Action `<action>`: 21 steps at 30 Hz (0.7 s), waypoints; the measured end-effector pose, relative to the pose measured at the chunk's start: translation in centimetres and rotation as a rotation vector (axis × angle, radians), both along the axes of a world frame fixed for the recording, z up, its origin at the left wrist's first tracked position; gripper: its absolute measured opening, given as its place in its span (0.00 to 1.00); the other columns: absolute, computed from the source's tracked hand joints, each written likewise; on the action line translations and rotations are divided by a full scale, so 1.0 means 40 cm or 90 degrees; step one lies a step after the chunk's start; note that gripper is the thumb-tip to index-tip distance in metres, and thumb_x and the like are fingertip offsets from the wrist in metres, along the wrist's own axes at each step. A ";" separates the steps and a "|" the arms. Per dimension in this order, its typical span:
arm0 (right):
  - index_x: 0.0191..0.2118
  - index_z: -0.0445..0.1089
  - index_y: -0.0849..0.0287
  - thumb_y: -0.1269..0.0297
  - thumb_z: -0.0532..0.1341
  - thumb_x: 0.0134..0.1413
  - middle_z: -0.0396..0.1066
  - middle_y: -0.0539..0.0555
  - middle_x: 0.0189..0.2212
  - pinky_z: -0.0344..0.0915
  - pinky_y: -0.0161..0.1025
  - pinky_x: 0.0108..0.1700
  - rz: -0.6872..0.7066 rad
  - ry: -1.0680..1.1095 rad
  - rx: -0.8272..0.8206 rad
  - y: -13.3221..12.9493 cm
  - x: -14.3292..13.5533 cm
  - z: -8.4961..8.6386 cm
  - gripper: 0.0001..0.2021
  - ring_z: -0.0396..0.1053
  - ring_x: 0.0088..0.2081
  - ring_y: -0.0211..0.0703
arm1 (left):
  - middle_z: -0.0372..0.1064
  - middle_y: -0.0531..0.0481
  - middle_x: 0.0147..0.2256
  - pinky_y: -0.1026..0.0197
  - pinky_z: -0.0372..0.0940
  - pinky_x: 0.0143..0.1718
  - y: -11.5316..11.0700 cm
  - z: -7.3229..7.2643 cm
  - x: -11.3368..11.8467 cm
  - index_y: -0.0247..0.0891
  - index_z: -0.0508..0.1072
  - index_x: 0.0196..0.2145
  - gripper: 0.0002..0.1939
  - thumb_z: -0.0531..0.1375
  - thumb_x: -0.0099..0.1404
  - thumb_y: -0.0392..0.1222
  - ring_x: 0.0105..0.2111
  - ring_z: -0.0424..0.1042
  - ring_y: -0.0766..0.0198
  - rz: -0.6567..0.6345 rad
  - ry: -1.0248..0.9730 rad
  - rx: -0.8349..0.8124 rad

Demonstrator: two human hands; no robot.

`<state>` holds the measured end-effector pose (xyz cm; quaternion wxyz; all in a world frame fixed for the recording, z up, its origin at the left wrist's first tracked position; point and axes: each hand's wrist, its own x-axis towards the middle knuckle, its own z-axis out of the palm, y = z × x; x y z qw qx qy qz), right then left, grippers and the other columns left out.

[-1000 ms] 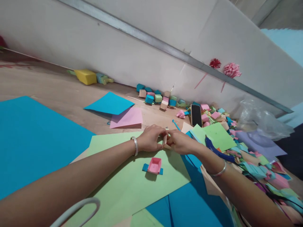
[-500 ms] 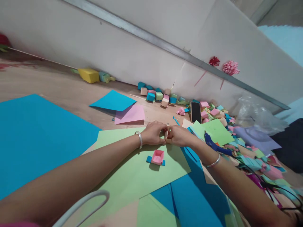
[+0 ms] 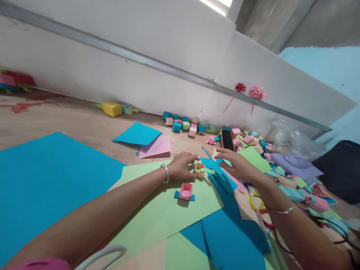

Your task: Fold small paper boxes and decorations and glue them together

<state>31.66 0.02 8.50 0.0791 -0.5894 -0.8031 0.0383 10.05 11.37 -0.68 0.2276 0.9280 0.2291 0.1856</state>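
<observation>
A small peach paper box with a green zigzag-edged paper strip at its right side sits on the light green sheet. The fingers of my left hand curve around the box's left side and hold it. My right hand is apart from the box, fingers spread and empty, above a folded blue paper piece. Just below the left hand lies a pink paper box with blue tabs on both sides.
Blue paper spreads to the left, with blue and pink sheets behind. A phone leans among many small paper boxes along the wall. Yellow tape and a black cable are near my right forearm.
My right hand has let go of the peach box and moved right, its fingers opening. My left hand stays at the box. The camera view has tilted upward.
</observation>
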 end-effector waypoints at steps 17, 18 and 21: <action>0.61 0.59 0.64 0.81 0.53 0.50 0.64 0.68 0.54 0.60 0.46 0.51 -0.343 -0.220 -0.049 -0.194 0.294 -0.161 0.30 0.64 0.53 0.56 | 0.69 0.42 0.49 0.53 0.61 0.45 -0.033 0.099 0.085 0.39 0.73 0.48 0.22 0.64 0.59 0.52 0.48 0.66 0.50 -0.128 0.071 0.153; 0.61 0.58 0.64 0.80 0.53 0.51 0.64 0.68 0.53 0.60 0.47 0.49 -0.346 -0.220 -0.051 -0.190 0.290 -0.169 0.29 0.65 0.52 0.56 | 0.69 0.42 0.48 0.54 0.61 0.44 -0.032 0.091 0.092 0.40 0.74 0.47 0.21 0.64 0.58 0.51 0.48 0.67 0.50 -0.130 0.076 0.142; 0.58 0.61 0.61 0.80 0.53 0.52 0.66 0.67 0.48 0.60 0.47 0.46 -0.363 -0.206 -0.050 -0.178 0.285 -0.186 0.27 0.67 0.47 0.55 | 0.71 0.43 0.46 0.55 0.61 0.45 -0.032 0.072 0.101 0.39 0.77 0.39 0.12 0.63 0.59 0.46 0.47 0.67 0.52 -0.134 0.050 0.086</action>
